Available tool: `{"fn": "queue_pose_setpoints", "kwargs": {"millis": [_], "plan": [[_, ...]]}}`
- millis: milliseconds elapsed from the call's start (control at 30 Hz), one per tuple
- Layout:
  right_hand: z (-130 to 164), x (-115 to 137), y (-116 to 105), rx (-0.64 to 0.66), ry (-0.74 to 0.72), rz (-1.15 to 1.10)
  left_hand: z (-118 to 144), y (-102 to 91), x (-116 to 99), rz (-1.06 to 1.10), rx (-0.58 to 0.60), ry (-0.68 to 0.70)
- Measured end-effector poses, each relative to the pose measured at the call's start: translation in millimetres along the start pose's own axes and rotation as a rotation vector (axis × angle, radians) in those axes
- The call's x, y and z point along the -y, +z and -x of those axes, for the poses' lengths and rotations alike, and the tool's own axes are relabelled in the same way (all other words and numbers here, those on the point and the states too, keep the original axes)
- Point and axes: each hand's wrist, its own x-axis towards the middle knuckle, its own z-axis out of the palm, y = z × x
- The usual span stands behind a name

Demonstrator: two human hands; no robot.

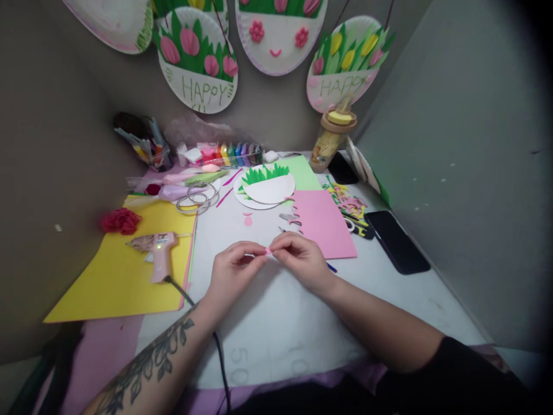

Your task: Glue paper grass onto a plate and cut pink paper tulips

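White work mat in a grey-walled corner, paper-plate flower crafts hanging above. Both my hands meet at mat centre: left hand and right hand each pinch one end of a small pink paper piece, fingertips closed on it, held just above the mat. Shape of the piece too small to make out.

Surroundings: glue gun lies on the yellow sheet to my left, indicator lit, cord running under my left forearm. Pink sheet just beyond my right hand; plate with green paper grass further back; phone at right.

Risks, as judged: piece is tiny and pinched from both ends, so uneven pull could tear or crease it. Forearm catching the cord could drag the hot gun across the yellow sheet. Loose cut-outs near the pink sheet could scatter if brushed.
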Motion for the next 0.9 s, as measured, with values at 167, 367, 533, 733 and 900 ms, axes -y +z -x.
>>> {"fn": "queue_pose_setpoints", "kwargs": {"millis": [167, 367, 533, 733, 900], "plan": [[1, 2, 1, -0.043, -0.003, 0.017, 0, 1.8, -3, 0.068, 0.004, -0.082], [2, 2, 4, -0.038, -0.007, 0.007, 1, 3.6, -4, 0.059, -0.031, -0.097], [3, 2, 7, -0.05, 0.053, -0.068, 2, 3.9, -3, 0.02, -0.053, -0.072], [4, 4, 10, -0.09, 0.064, -0.096, 2, 5.9, -6, 0.053, -0.058, -0.088], [5, 4, 12, -0.127, 0.087, -0.126, 2, 8.4, -7, 0.097, -0.075, -0.118]]}}
